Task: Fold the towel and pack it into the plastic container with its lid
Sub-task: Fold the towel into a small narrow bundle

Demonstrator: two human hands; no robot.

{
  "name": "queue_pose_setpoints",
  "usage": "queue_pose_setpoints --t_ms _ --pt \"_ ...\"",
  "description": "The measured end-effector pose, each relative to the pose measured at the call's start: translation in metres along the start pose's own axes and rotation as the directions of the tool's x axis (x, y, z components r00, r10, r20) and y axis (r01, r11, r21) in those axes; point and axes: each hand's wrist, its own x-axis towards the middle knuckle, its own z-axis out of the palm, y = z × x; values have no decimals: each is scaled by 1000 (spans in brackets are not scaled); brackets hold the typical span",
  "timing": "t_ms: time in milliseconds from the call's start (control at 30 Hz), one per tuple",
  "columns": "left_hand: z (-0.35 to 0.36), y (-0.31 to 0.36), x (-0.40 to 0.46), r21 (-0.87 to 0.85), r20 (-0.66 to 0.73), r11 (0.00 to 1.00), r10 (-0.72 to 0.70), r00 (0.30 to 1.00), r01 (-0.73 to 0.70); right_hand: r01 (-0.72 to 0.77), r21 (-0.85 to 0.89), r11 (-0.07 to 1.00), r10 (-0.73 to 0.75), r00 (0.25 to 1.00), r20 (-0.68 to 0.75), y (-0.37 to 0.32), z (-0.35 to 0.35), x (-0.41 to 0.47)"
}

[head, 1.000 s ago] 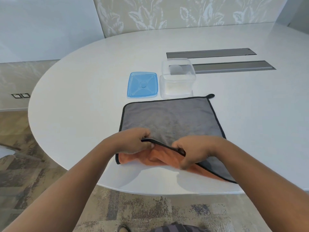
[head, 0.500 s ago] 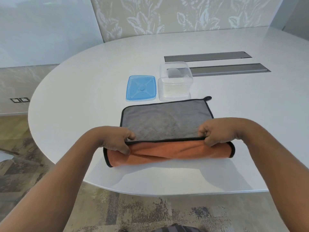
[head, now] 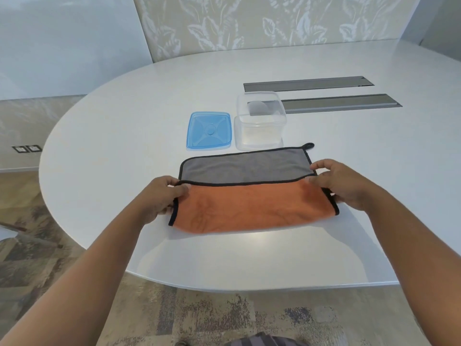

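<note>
Folding in progress: towel (head: 252, 208) lies flat near the front edge of the table (head: 124, 136), its near half turned over orange-side up, with a grey strip left showing beyond the black-bound edge.

Hands: left hand (head: 162, 198) pinches the towel's left end at the turned-over edge; right hand (head: 341, 186) pinches the right end, fingers curled round the hem. Both are holding cloth.

Container (head: 259, 121): clear, open, upright, just beyond the towel's far edge. Lid (head: 209, 129): blue, lying flat just left of the container, apart from it.

Risks, as judged:
- Uneven fold: the turned-over edge sits short of the far hem; if one hand leads, the corners will not meet.
- Bulk: a loose or skewed fold may not fit the container or let the lid seat.
- Drag: soft cloth may bunch or slide on the smooth top when pushed.
- Nudging: the towel's far edge nearly touches the container; a forward sweep could shove it or the lid.

Surface: white, glossy, oval table with two grey slot covers (head: 324, 96) set into it behind the container.

Room: pale leaf-patterned wall (head: 274, 21), plain white panel to the left, mottled carpet (head: 224, 315).
</note>
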Motion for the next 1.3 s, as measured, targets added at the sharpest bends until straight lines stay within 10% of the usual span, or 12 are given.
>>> queue_pose_setpoints --t_ms 233,600,1000,1300 --pt "15 -19 0 173 -89 980 115 989 -98 -74 -99 992 92 977 190 4 1 1" --pt "-7 -15 -14 259 220 962 23 975 -81 -95 -250 964 198 883 426 2 2 -8" --pt "-8 -4 17 -39 -181 972 220 958 -231 194 52 980 -197 978 67 -9 -17 14" --pt "5 -19 44 309 -324 931 297 898 -196 133 -61 989 -143 966 -215 11 19 29"
